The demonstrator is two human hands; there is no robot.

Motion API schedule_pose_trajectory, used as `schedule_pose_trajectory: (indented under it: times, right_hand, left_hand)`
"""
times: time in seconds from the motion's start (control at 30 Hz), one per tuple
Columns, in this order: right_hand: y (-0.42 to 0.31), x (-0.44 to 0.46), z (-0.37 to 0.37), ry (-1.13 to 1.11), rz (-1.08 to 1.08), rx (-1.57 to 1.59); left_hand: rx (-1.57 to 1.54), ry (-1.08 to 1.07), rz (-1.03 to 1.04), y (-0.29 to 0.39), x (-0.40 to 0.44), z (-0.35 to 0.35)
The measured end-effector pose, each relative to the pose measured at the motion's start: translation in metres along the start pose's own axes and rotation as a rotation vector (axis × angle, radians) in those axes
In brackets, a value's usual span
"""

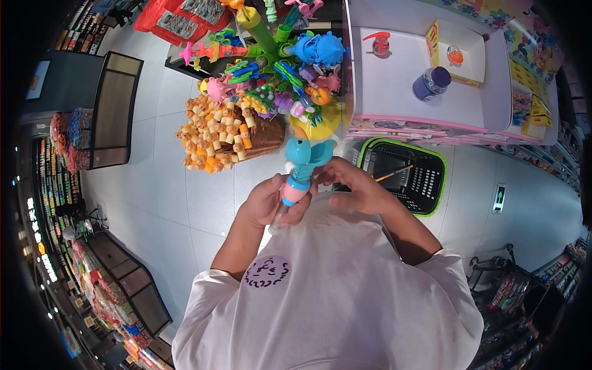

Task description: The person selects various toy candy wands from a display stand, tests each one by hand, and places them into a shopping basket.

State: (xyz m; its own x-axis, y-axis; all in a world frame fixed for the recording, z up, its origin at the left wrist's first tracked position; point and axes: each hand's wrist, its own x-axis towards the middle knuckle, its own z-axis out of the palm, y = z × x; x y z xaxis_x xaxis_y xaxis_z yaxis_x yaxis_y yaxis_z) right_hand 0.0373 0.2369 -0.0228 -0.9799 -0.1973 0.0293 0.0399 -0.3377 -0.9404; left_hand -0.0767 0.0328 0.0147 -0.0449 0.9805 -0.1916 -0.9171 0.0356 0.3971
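In front of my chest, my left hand [271, 200] is wrapped round the pink and clear lower part of a toy [299, 160] with a teal animal-shaped top. The toy leans slightly, its teal top pointing away from me. My right hand [354, 185] is just to the right of the toy, fingers partly curled, with its fingertips close to the teal part. Whether those fingertips touch the toy is hard to tell. Beyond the toy stands a rack of colourful plastic toys [265, 80].
A wicker basket [268, 132] of small figures stands ahead on the left. A black shopping basket [431, 179] with a green rim sits on the floor at right. The white shelf [388, 89] holds a purple-capped jar [430, 84], a red item [380, 46] and an open yellow box [465, 65].
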Motion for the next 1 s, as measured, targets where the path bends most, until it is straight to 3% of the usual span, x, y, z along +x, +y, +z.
schedule_pose_trajectory:
  times: [0.27, 0.57, 0.83, 1.0]
  right_hand:
    - [-0.004, -0.001, 0.003, 0.009, 0.037, 0.031]
    - [-0.001, -0.001, 0.003, 0.002, 0.029, 0.050]
    - [-0.005, -0.002, 0.004, 0.003, 0.028, 0.016]
    - [-0.003, -0.002, 0.003, 0.002, 0.024, 0.040]
  left_hand:
    - [0.123, 0.115, 0.066, -0.002, -0.005, 0.003]
    - [0.102, -0.004, 0.117, -0.006, -0.006, 0.005]
    - [0.207, 0.145, 0.226, -0.006, -0.007, 0.010]
    - [0.233, 0.156, 0.180, -0.004, -0.004, 0.016]
